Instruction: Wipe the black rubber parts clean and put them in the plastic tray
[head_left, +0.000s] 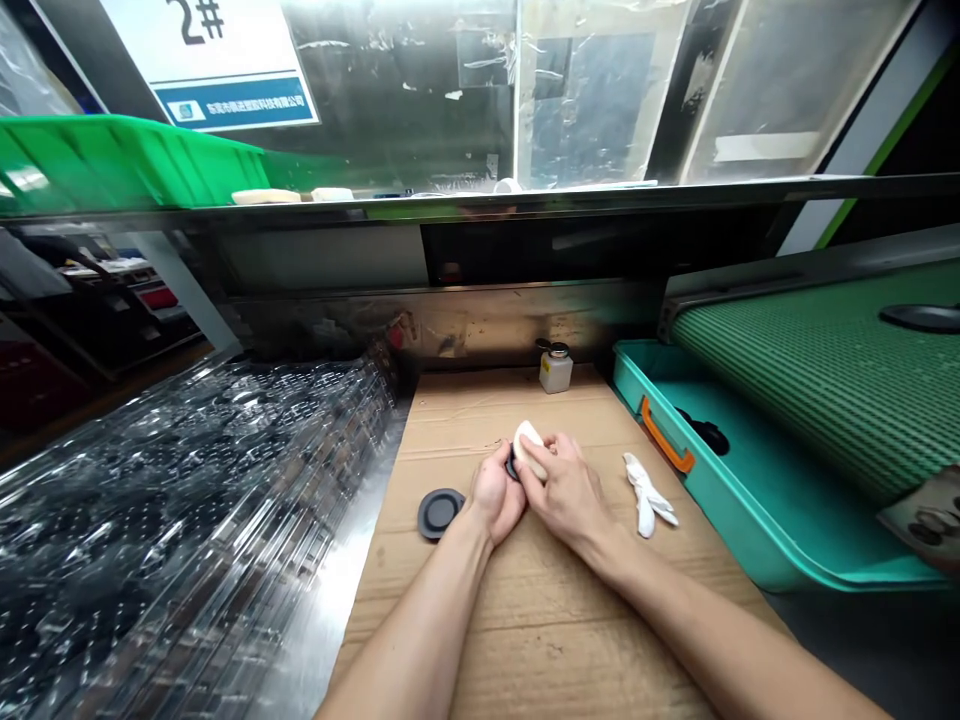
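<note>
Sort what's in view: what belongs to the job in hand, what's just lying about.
In the job:
- white pad, in the right hand
- dark part, in the left hand, mostly hidden
- dark disc, probably; beside the left hand

Apparently just lying about, untouched:
- bottle
- white cloth
- green crate

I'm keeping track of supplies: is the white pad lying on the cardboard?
No, the right hand holds the white pad at a dark piece in the left hand.
</note>
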